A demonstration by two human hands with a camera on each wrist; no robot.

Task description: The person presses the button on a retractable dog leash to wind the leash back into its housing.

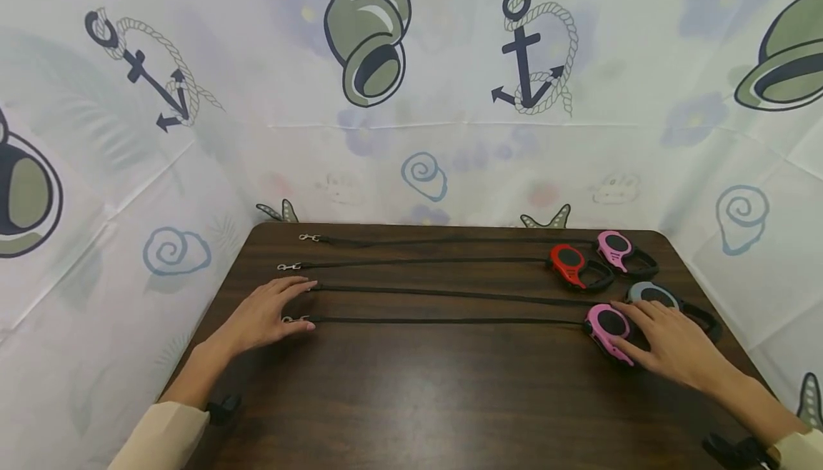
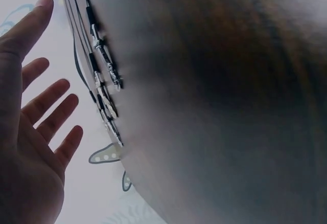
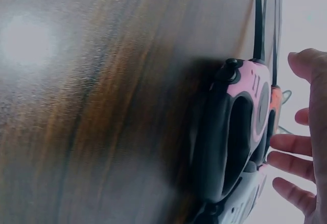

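Four retractable dog leashes lie on the dark table, cords drawn out leftward. My right hand hovers with spread fingers over the nearest pink leash, overlapping the grey-blue leash behind it. In the right wrist view, a gap shows between the fingers and the pink casing. At the left, my left hand is held with thumb and fingers apart around the front metal clip. The left wrist view shows its palm with nothing in it, beside the clips.
Further back are a red leash and a second pink leash, their clips near the table's left edge. A patterned white cloth rises behind and at both sides of the table.
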